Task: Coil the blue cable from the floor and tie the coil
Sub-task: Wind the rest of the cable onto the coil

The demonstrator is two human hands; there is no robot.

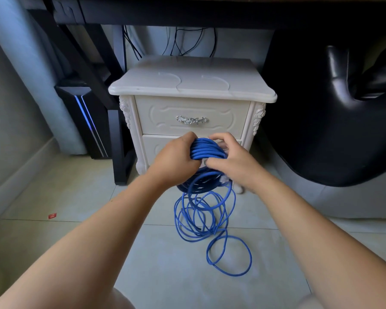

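A blue cable coil (206, 149) of several tight turns is held up in front of a white nightstand. My left hand (176, 158) grips the coil's left side, fingers wrapped round the bundle. My right hand (228, 156) holds the right side, thumb and fingers curled round the strands. From the coil the rest of the blue cable (206, 219) hangs down into loose tangled loops on the tiled floor, with one wide loop (230, 256) lying nearest me. The lower part of the coil sits partly hidden behind my hands.
The white nightstand (192, 85) with two drawers stands directly behind my hands. A black computer tower (85, 121) and a desk leg are at the left, a black chair (334, 112) at the right. A small red scrap (52, 215) lies on the tiles.
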